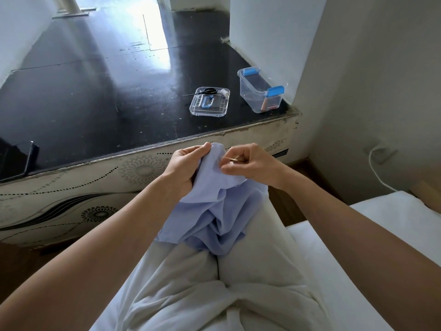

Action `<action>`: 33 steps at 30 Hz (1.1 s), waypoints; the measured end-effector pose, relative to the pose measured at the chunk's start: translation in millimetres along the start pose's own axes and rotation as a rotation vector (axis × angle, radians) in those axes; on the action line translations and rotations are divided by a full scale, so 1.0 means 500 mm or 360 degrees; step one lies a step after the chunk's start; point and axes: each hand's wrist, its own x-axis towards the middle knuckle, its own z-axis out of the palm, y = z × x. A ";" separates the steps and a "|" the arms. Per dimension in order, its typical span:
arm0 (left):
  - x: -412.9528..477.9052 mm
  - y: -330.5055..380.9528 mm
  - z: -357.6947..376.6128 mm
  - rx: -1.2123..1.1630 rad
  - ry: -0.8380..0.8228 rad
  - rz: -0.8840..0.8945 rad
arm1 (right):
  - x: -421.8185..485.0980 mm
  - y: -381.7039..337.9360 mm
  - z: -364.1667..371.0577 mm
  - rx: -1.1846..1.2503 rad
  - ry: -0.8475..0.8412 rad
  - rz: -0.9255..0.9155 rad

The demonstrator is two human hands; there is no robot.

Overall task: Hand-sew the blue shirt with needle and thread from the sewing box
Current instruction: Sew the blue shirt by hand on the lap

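Your left hand (183, 168) grips a bunched fold of the light blue cotton shirt (214, 211), thumb on top, lifting it above your lap; the rest drapes over your thighs. Your right hand (248, 163) pinches a thin golden needle (231, 158) between thumb and forefinger, tip at the fold's edge. Thread too fine to see. Likely mid-stitch. Hold the fold taut, enter close to the edge, and mind the fingertips hidden behind the cloth. The clear plastic sewing box with blue latches (260, 91) stands well apart on the black counter (95, 103), its clear lid (210, 108) nearby carrying black scissors (205, 91) and a white thread spool (223, 91).
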 end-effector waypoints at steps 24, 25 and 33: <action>-0.028 0.008 -0.030 0.0700 -0.0195 0.0289 | 0.026 0.031 -0.025 0.0703 -0.0191 0.0205; -0.028 0.007 -0.030 0.0732 -0.0182 0.0298 | 0.026 0.034 -0.025 0.0699 -0.0189 0.0193; -0.033 0.006 -0.034 0.0845 -0.0170 0.0398 | 0.025 0.049 -0.026 0.0634 -0.0148 0.0176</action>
